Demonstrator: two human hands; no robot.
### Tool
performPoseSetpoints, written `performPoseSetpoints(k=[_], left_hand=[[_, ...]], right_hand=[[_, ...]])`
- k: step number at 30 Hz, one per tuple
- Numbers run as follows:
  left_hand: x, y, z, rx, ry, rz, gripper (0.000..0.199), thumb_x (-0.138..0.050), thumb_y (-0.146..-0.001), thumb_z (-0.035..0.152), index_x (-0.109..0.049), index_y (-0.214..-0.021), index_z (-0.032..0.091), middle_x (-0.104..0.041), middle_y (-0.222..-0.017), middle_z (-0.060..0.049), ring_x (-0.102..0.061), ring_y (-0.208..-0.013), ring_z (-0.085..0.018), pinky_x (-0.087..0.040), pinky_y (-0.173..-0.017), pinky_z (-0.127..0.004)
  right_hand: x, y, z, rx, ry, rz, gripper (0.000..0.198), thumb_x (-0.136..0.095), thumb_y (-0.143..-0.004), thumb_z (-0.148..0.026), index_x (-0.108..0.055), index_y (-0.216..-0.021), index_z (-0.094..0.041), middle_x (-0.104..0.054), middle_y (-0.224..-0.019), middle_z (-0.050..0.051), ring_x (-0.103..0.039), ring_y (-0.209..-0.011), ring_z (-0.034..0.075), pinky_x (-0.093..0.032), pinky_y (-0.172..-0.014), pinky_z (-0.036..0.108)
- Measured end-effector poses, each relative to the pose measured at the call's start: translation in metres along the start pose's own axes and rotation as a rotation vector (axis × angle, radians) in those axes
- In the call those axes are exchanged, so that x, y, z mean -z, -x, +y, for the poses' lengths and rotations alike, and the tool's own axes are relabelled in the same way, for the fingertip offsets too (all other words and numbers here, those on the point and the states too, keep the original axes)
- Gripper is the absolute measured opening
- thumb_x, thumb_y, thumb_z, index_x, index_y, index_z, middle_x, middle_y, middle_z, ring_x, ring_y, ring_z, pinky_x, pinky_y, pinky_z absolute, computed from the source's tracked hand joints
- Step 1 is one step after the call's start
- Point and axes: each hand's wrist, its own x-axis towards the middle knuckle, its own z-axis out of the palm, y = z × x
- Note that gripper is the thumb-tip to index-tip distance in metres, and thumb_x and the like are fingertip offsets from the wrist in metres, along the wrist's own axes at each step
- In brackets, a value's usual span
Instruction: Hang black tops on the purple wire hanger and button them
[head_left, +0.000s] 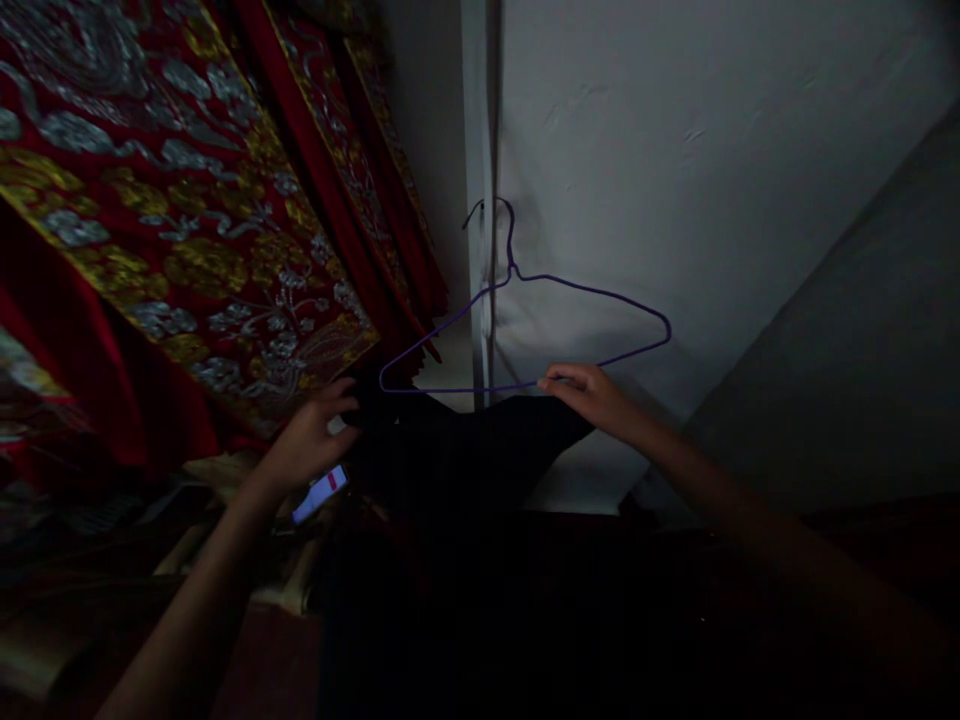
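Hanger (513, 268) stood upright across the post (477, 120) edge, my right grip (592, 392) pinched on its lower bar; that much was done. Dark cloth (465, 450) showed below, its shoulders bare. Remotely, I couldn't tell whether my left grip (309, 440) held any.

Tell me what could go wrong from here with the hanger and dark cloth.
The purple hanger could tilt or swing, since the right hand pinches only its lower bar. The dark cloth might slip: it merges with the shadows, so whether the left hand grips it is hard to see. The hanger's corner at picture left looks close to the red embroidered cloth and might catch on it.
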Motion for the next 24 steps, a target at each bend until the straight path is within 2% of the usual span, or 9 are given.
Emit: performPoseSetpoints(k=[3, 6, 8, 10, 12, 14, 17, 19, 24], left_hand=[[0.009, -0.017, 0.032, -0.041, 0.033, 0.026, 0.019, -0.053, -0.080, 0.028, -0.069, -0.081, 0.019, -0.063, -0.138, -0.013, -0.056, -0.134, -0.033, -0.046, -0.110, -0.044], [0.006, -0.041, 0.062, -0.127, 0.033, 0.142, 0.017, -0.051, -0.072, 0.021, -0.065, -0.082, 0.019, -0.067, -0.126, -0.013, -0.057, -0.131, -0.033, -0.048, -0.107, -0.043], [0.005, -0.056, 0.077, -0.155, 0.030, 0.215, 0.026, -0.051, -0.068, 0.018, -0.066, -0.090, 0.019, -0.070, -0.114, -0.010, -0.064, -0.119, -0.030, -0.050, -0.104, -0.042], [0.005, -0.069, 0.087, -0.160, 0.052, 0.233, 0.041, -0.052, -0.069, 0.016, -0.066, -0.108, 0.019, -0.072, -0.106, -0.007, -0.068, -0.107, -0.027, -0.053, -0.099, -0.039], [0.008, -0.078, 0.091, -0.173, 0.080, 0.194, 0.057, -0.053, -0.072, 0.016, -0.061, -0.129, 0.020, -0.074, -0.105, -0.004, -0.070, -0.101, -0.025, -0.055, -0.095, -0.037], [0.012, -0.082, 0.091, -0.183, 0.084, 0.138, 0.063, -0.051, -0.075, 0.017, -0.059, -0.137, 0.022, -0.076, -0.109, -0.003, -0.072, -0.101, -0.025, -0.056, -0.095, -0.037], [0.022, -0.080, 0.084, -0.123, 0.051, 0.082, 0.054, -0.049, -0.081, 0.022, -0.068, -0.131, 0.024, -0.077, -0.116, -0.002, -0.073, -0.104, -0.027, -0.056, -0.098, -0.041], [0.031, -0.076, 0.078, -0.059, 0.056, 0.091, 0.046, -0.051, -0.085, 0.030, -0.072, -0.126, 0.027, -0.078, -0.116, -0.001, -0.073, -0.104, -0.029, -0.057, -0.100, -0.043], [0.041, -0.072, 0.072, -0.020, 0.199, 0.069, 0.034, -0.062, -0.085, 0.042, -0.076, -0.113, 0.030, -0.078, -0.112, 0.000, -0.073, -0.101, -0.028, -0.057, -0.099, -0.042]], right_hand=[[-0.002, 0.006, -0.006, -0.020, -0.020, -0.010, 0.036, -0.061, -0.086, -0.052, -0.056, -0.066, -0.021, -0.040, -0.057, -0.004, -0.038, -0.052, 0.012, -0.026, -0.051, 0.026], [-0.008, 0.012, -0.015, 0.002, -0.041, -0.003, 0.037, -0.058, -0.089, -0.051, -0.055, -0.068, -0.021, -0.041, -0.058, -0.004, -0.039, -0.053, 0.012, -0.027, -0.052, 0.026], [-0.011, 0.015, -0.023, 0.029, -0.053, 0.017, 0.039, -0.056, -0.090, -0.052, -0.054, -0.068, -0.021, -0.042, -0.060, -0.004, -0.040, -0.054, 0.011, -0.028, -0.052, 0.026], [-0.010, 0.019, -0.031, 0.009, -0.083, 0.032, 0.038, -0.056, -0.090, -0.055, -0.056, -0.074, -0.021, -0.044, -0.060, -0.004, -0.041, -0.052, 0.011, -0.028, -0.050, 0.026], [-0.002, 0.026, -0.038, -0.067, -0.131, 0.000, 0.036, -0.061, -0.088, -0.057, -0.060, -0.093, -0.022, -0.049, -0.059, -0.005, -0.042, -0.049, 0.012, -0.027, -0.045, 0.025], [0.013, 0.035, -0.043, -0.130, -0.146, -0.042, 0.050, -0.072, -0.081, -0.054, -0.056, -0.117, -0.024, -0.057, -0.062, -0.005, -0.048, -0.047, 0.013, -0.030, -0.042, 0.024], [0.038, 0.049, -0.041, -0.096, -0.070, -0.022, 0.080, -0.086, -0.071, -0.043, -0.046, -0.138, -0.028, -0.067, -0.081, 0.000, -0.064, -0.061, 0.018, -0.047, -0.050, 0.028], [0.052, 0.055, -0.032, -0.065, -0.010, 0.038, 0.088, -0.087, -0.071, -0.039, -0.041, -0.145, -0.028, -0.066, -0.086, 0.001, -0.066, -0.069, 0.020, -0.052, -0.057, 0.030], [0.068, 0.043, 0.003, -0.054, 0.037, 0.296, 0.083, -0.079, -0.076, -0.036, -0.039, -0.147, -0.020, -0.049, -0.062, -0.008, -0.050, -0.055, 0.015, -0.040, -0.051, 0.029]])
